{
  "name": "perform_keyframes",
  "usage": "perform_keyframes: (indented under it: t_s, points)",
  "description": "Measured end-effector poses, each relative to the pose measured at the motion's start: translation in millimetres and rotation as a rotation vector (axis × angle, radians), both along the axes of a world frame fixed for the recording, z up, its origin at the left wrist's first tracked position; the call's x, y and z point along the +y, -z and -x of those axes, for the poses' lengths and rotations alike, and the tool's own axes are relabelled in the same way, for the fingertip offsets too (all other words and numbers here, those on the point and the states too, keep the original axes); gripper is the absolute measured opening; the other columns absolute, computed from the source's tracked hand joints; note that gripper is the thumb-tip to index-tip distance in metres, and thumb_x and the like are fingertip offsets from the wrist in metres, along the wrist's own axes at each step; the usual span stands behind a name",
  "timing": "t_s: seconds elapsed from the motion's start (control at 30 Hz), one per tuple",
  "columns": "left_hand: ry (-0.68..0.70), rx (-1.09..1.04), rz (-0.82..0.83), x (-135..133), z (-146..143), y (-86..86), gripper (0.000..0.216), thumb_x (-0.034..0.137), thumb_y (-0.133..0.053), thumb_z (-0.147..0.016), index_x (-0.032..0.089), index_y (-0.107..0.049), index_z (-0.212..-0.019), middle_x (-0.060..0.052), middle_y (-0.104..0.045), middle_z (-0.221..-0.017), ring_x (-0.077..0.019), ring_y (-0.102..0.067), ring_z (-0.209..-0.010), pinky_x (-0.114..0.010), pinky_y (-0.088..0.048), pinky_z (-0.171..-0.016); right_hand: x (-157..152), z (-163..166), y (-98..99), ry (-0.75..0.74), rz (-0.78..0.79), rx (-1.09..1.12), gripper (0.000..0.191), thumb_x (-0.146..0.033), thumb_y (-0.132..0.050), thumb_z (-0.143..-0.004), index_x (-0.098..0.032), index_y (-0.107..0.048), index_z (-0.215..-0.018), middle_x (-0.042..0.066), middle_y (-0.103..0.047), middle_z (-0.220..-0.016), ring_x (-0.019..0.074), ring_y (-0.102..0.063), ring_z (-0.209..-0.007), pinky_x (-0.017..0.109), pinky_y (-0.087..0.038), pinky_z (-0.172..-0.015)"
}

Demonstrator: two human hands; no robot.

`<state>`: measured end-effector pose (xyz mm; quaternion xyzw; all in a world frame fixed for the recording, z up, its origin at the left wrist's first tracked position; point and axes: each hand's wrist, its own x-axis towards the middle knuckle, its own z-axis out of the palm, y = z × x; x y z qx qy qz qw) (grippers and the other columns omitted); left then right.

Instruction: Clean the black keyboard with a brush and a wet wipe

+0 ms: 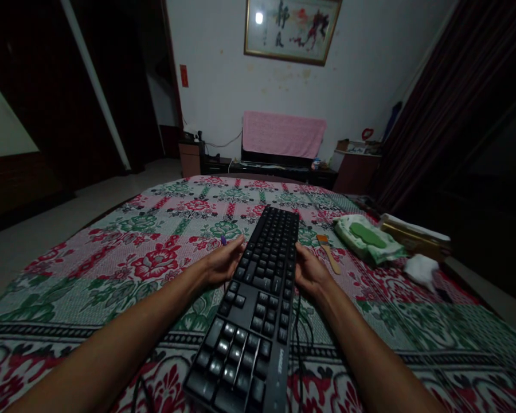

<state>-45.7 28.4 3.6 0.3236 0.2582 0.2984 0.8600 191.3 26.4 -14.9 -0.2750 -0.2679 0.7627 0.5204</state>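
Observation:
A black keyboard [258,298] lies lengthwise on the flowered bedspread [124,258], its near end close to me. My left hand [224,261] grips its left edge, fingers curled under the side. My right hand [310,269] holds the right edge the same way. A small purple object [223,240] shows just above my left hand's fingers. The keyboard's black cable [300,338] runs along the right side under my right wrist.
To the right lie a brush with a wooden handle [329,252], a green-and-white wipes pack [367,237], a long yellowish box [413,236] and a white wad [421,268]. Beyond the bed stands a low cabinet with a pink cloth [282,134].

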Motion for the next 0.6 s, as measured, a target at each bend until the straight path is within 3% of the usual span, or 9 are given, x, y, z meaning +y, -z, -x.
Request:
perform_keyframes:
  t_s: [0.13,0.33,0.6]
  points:
    - [-0.044,-0.061,0.027,1.4,-3.7,-4.2,0.054,0.048,-0.031,-0.094,0.007,-0.062,-0.110,-0.016,-0.072,-0.085,-0.0236,-0.069,-0.077,-0.037,-0.054,-0.074,-5.2,16.1,-5.3,-0.050,0.016,0.009,0.023,-0.022,-0.043,-0.092,-0.014,-0.061,-0.102,0.006,-0.073,-0.088,0.0192,-0.069,-0.085,0.038,-0.057,-0.080]
    - [-0.165,-0.076,0.100,8.8,-6.6,-4.7,0.053,0.051,-0.035,-0.092,0.008,-0.063,-0.109,-0.015,-0.072,-0.087,-0.0248,-0.069,-0.079,-0.040,-0.054,-0.077,-12.2,31.0,-11.6,-0.102,0.039,-0.008,0.023,-0.019,-0.042,-0.092,-0.014,-0.060,-0.105,0.005,-0.073,-0.086,0.0172,-0.069,-0.082,0.034,-0.057,-0.078]
    - [-0.274,-0.113,0.146,14.7,-4.4,1.1,0.051,0.052,-0.041,-0.090,0.009,-0.064,-0.106,-0.015,-0.072,-0.088,-0.0268,-0.068,-0.085,-0.042,-0.054,-0.079,-4.9,36.1,-15.0,-0.112,0.030,0.032,0.023,-0.029,-0.045,-0.093,-0.015,-0.061,-0.101,0.005,-0.072,-0.081,0.0167,-0.069,-0.073,0.031,-0.058,-0.071]
